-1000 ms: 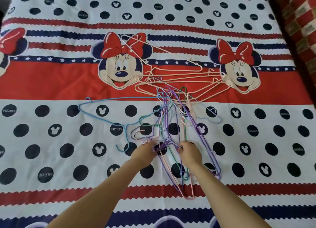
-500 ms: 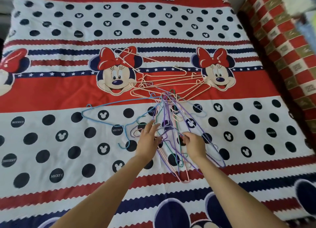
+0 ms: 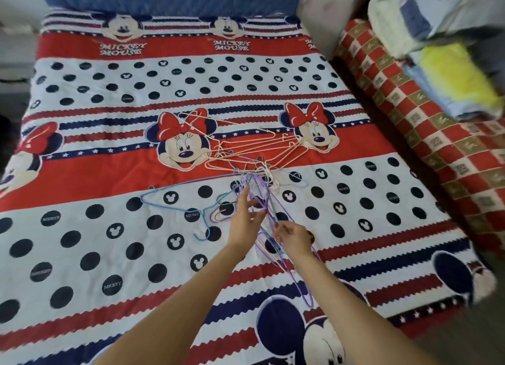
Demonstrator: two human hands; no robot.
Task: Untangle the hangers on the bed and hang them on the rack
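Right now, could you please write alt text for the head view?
Two hands work a tangle of hangers on a Mickey Mouse bedspread: the left hand reaches in with fingers spread, and the right hand pinches a purple hanger.

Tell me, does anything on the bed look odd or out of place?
Yes: the hangers lie in one tangled heap mid-bed, wires crossing. The blue hanger sprawls leftward. Nothing looks broken or spilled.

Purple hangers (image 3: 262,198) partly hidden behind both hands; blurred folded bedding (image 3: 448,50) cut off at right edge.
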